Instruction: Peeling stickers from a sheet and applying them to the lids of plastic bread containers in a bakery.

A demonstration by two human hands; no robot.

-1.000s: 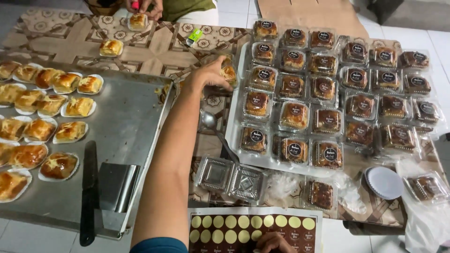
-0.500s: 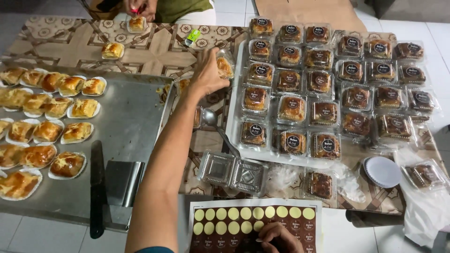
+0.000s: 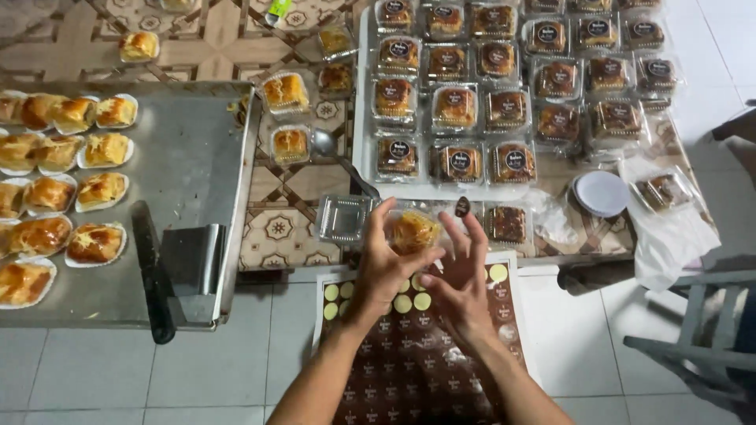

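Observation:
My left hand [image 3: 383,267] grips a small clear plastic box with a golden pastry inside [image 3: 411,230], held over the sticker sheet [image 3: 409,346] in front of me. Right beside the box, my right hand [image 3: 461,283] has its fingers spread, and a round dark sticker [image 3: 462,207] sits on one raised fingertip. The sheet is dark, with rows of round stickers and several pale empty spots. An empty clear box [image 3: 343,218] lies just left of my left hand.
A white tray [image 3: 361,118] holds several boxed, stickered pastries [image 3: 457,106]. Left is a metal tray [image 3: 181,165] with unboxed pastries on paper [image 3: 47,193], a knife [image 3: 151,275] and a scraper [image 3: 191,260]. Two boxed pastries [image 3: 285,93] lie between the trays. A white lid [image 3: 600,192] lies at right.
My left hand has drawn back from the far boxes and now holds a boxed pastry near me. My right hand has lifted off the sticker sheet with a sticker on a fingertip.

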